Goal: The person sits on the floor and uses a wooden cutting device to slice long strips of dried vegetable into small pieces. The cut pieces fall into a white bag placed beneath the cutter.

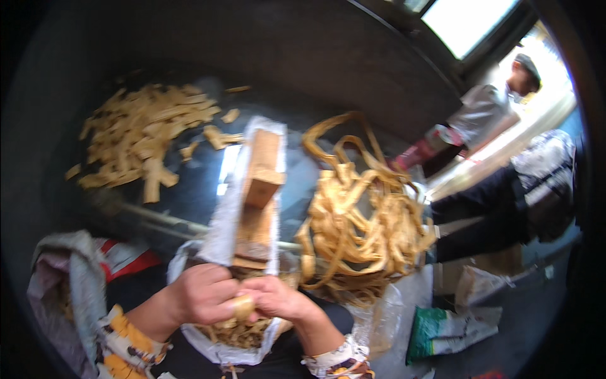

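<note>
My left hand point(203, 293) and my right hand point(279, 297) meet over an open white bag point(251, 355). Pinched between their fingers is a small curled piece of tan strip point(244, 307); blur hides its ends. The bag holds tan scraps point(236, 334). Just beyond my knuckles, a long wooden trough point(258, 227) wrapped along its sides in white material points away from me, with a raised wooden block point(265, 182) across it. A heap of short flat tan pieces point(147, 132) lies on the dark glossy tabletop point(194, 175) at left. Long tan strips point(360, 222) lie tangled at right.
A grey woven sack point(85, 284) stands open at my left, beside a red and white bag point(125, 258). A green and white packet point(450, 331) and clear plastic point(378, 327) lie at right. A person point(492, 104) is at the upper right, near a bright opening.
</note>
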`<state>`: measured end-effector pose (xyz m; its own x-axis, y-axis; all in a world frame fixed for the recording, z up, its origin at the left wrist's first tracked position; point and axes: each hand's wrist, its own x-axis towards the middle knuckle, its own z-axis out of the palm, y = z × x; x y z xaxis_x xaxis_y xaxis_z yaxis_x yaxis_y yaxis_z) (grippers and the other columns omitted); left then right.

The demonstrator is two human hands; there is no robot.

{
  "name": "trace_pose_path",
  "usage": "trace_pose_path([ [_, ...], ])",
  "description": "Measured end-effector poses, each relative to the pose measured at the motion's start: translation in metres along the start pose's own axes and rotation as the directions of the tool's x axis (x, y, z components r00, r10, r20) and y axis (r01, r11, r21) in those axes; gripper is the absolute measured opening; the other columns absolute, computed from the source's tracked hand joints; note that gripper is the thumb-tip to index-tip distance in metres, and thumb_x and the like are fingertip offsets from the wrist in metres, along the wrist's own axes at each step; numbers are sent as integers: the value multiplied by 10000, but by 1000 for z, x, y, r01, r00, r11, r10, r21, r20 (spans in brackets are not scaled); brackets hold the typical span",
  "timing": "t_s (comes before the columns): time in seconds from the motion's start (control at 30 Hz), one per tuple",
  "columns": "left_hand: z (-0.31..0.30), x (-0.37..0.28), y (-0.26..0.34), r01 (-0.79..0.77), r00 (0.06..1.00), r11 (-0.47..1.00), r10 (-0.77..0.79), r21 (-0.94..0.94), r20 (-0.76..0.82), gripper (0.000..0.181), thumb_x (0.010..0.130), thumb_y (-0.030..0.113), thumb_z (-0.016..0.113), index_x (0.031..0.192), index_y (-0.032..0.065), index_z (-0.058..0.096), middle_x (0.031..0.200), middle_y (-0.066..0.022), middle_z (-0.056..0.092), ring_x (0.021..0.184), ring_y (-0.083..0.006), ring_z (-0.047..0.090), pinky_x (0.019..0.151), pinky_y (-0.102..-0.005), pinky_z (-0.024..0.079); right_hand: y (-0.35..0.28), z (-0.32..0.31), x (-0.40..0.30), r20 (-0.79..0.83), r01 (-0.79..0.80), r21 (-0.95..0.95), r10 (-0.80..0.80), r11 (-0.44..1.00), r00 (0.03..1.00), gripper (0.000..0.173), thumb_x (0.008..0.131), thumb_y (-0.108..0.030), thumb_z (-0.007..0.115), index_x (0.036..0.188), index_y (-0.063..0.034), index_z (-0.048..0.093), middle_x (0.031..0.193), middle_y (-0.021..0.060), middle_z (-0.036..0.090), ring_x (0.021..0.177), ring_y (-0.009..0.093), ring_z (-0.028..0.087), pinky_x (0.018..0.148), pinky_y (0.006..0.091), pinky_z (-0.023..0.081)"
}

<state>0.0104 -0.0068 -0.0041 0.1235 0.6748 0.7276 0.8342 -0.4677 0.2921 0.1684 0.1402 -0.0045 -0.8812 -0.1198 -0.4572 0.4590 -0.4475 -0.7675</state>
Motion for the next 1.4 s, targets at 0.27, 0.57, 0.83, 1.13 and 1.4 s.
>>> trace_pose_path([
  [0.27,-1,-1,12,91,986,996,-88,13,-144,268,680,157,729,911,25,693,908,-81,629,642,-192,579,532,-305,467,6,14,-1,-216,172,153,-137,973,967,187,981,-198,651,953,-15,671,693,43,672,497,44,513,440,181,359],
  [0.57,-6,1,11,474,861,860,-498,-190,-107,336,755,144,769,1070,40,714,1137,-145,685,840,-302,712,692,-352,570,5,32,8,-286,586,-557,-798,589,531,64,925,-31,684,960,20,695,778,76,694,582,84,602,528,212,462],
  [0.83,-3,6,14,599,800,792,-599,-117,40,264,712,68,738,973,41,712,1064,-149,699,832,-341,709,724,-385,580,6,22,14,-24,284,-925,-781,254,624,185,912,-163,679,1034,-28,651,865,164,666,732,356,657,630,402,527],
  [1.13,20,5,24,511,851,854,-519,-101,-82,116,753,109,722,803,11,683,926,-154,687,732,-322,687,678,-403,556,42,8,23,-272,68,-887,-637,456,722,254,1021,-257,521,956,-20,587,826,124,661,692,333,634,632,403,501],
  [1.4,-30,8,5,504,720,633,-683,-587,-119,91,786,27,626,750,-14,698,890,-158,709,808,-246,696,731,-344,554,-4,21,2,-364,410,-374,-538,832,760,180,1048,-274,523,1077,-111,594,906,-42,535,658,33,436,553,212,383],
])
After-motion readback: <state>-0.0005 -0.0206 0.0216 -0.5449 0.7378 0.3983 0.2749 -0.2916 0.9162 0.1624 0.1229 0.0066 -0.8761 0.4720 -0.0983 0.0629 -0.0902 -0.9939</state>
